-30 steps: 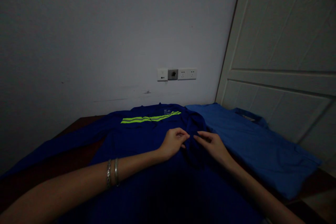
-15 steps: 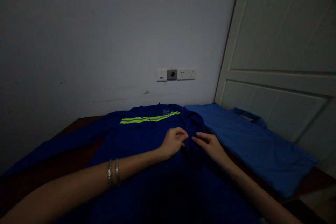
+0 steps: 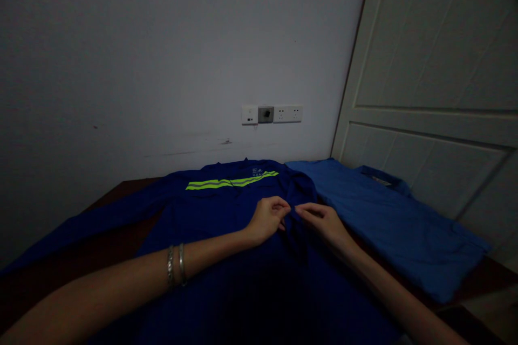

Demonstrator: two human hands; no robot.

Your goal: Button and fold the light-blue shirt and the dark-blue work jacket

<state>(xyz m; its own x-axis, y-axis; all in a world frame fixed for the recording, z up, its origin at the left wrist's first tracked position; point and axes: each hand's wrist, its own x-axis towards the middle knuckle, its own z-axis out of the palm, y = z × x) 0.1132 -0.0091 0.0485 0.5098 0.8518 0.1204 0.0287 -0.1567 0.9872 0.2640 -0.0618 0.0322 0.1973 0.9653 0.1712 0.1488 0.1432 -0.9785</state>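
Observation:
A dark blue long-sleeved jacket [image 3: 210, 213] with a lime-and-grey stripe across its chest lies spread out before me, one sleeve stretching to the left. Over its right part, my left hand [image 3: 269, 220] is closed, thumb and index finger pinching the dark blue cloth. Just to the right, my right hand [image 3: 321, 221] pinches at the same cloth, its fingertips close to those of the left. Dim light hides the exact bit of fabric between the fingers. Right of the jacket lies a lighter blue shirt [image 3: 376, 221] with its collar toward the door.
Both garments lie on a dark reddish-brown tabletop [image 3: 129, 234]. Behind it rises a pale wall [image 3: 162, 64] with a row of sockets [image 3: 288, 114]. A panelled white door [image 3: 429, 64] stands at the right, close to the shirt.
My right hand's thumb and index finger have come together into a pinch, slightly nearer the left hand. The left hand and the garments are almost unchanged.

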